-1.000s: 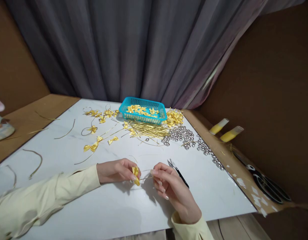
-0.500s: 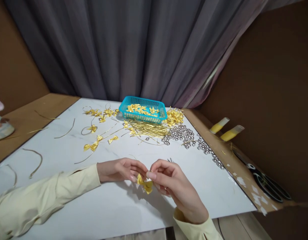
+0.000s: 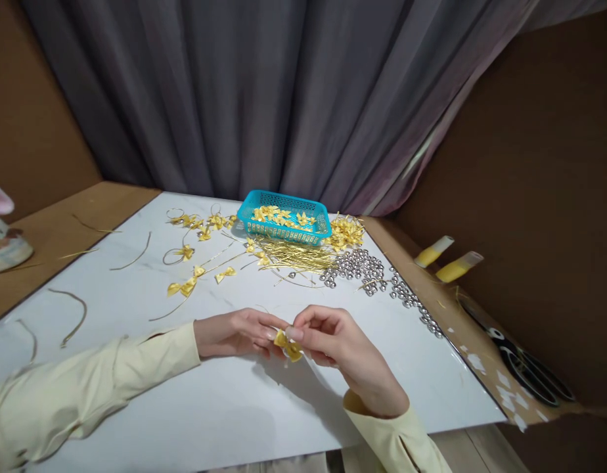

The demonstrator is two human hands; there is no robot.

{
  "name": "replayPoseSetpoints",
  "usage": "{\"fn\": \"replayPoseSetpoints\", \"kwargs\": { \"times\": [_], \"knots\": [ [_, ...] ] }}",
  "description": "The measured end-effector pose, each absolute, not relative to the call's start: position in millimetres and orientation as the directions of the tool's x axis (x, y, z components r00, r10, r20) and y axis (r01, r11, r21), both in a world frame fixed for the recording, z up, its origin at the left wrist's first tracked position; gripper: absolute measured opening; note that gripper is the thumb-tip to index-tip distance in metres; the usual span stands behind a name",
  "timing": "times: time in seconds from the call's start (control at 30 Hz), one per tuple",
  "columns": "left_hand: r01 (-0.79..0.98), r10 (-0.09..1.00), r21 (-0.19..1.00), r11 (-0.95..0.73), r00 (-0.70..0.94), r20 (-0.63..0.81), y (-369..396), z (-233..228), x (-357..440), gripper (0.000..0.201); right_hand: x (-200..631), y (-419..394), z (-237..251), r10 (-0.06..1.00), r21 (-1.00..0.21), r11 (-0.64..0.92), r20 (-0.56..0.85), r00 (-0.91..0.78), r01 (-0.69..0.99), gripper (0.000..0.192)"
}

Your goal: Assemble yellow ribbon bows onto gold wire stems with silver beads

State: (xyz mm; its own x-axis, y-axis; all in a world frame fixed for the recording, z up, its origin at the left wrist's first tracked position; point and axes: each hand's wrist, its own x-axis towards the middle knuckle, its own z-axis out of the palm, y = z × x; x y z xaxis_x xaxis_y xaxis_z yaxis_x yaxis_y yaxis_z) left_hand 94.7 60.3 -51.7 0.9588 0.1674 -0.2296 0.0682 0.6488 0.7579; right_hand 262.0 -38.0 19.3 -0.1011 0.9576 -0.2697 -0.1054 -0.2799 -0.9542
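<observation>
A small yellow ribbon bow (image 3: 294,353) is held between my two hands, just above the white tabletop. My left hand (image 3: 237,332) reaches in from the left, its thumb and fingertips closed on the bow's left side. From the right, my right hand (image 3: 337,345) pinches with thumb and index finger at the bow's upper edge. A thin cord or wire may be in that pinch, but the fingertips hide it. Beyond the hands lie loose yellow bows (image 3: 225,274) and a bundle of gold cords (image 3: 298,256).
A turquoise basket (image 3: 303,238) with yellow bows stands at the back. Beside it are a pile of yellow bows (image 3: 346,233) and scattered silver heart-shaped pieces (image 3: 360,265). Black-handled scissors (image 3: 527,374), white scraps (image 3: 506,396) and two yellow tubes (image 3: 458,267) lie along the right.
Both hands have drawn closer around the bow and risen slightly. My left fingers have straightened toward my right fingertips. The view has shifted a little.
</observation>
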Motion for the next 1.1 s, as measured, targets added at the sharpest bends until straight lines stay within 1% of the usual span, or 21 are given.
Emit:
{"fn": "replayPoseSetpoints", "kwargs": {
  "times": [0.1, 0.37, 0.47, 0.6, 0.73, 0.87, 1.1],
  "knots": [
    [0.072, 0.16, 0.768, 0.637, 0.961, -0.223, 60, -51, 94, 0.031, 262, -37, 18, 0.955, -0.953, -0.285, -0.273, -0.117, -0.104, 0.032],
    [0.06, 0.202, 0.797, 0.601, 0.954, -0.224, 59, -51, 94, 0.025, 265, -35, 17, 0.959, -0.96, -0.272, -0.264, -0.102, -0.069, 0.03],
    [0.055, 0.237, 0.822, 0.567, 0.945, -0.227, 57, -50, 95, 0.022, 266, -35, 18, 0.961, -0.963, -0.267, -0.264, -0.088, -0.032, 0.03],
    [0.08, 0.283, 0.843, 0.532, 0.921, -0.266, 54, -47, 95, 0.022, 269, -34, 20, 0.963, -0.967, -0.256, -0.257, -0.087, 0.023, 0.032],
    [0.086, 0.283, 0.853, 0.514, 0.922, -0.263, 54, -46, 94, 0.022, 276, -35, 19, 0.968, -0.972, -0.223, -0.23, -0.097, 0.079, 0.028],
    [0.066, 0.269, 0.843, 0.534, 0.932, -0.244, 55, -46, 93, 0.021, 282, -35, 19, 0.974, -0.974, -0.195, -0.206, -0.089, 0.119, 0.024],
    [0.047, 0.257, 0.856, 0.515, 0.944, -0.207, 55, -45, 93, 0.025, 283, -33, 20, 0.983, -0.964, -0.18, -0.183, 0.0, 0.194, 0.029]
  ]
}}
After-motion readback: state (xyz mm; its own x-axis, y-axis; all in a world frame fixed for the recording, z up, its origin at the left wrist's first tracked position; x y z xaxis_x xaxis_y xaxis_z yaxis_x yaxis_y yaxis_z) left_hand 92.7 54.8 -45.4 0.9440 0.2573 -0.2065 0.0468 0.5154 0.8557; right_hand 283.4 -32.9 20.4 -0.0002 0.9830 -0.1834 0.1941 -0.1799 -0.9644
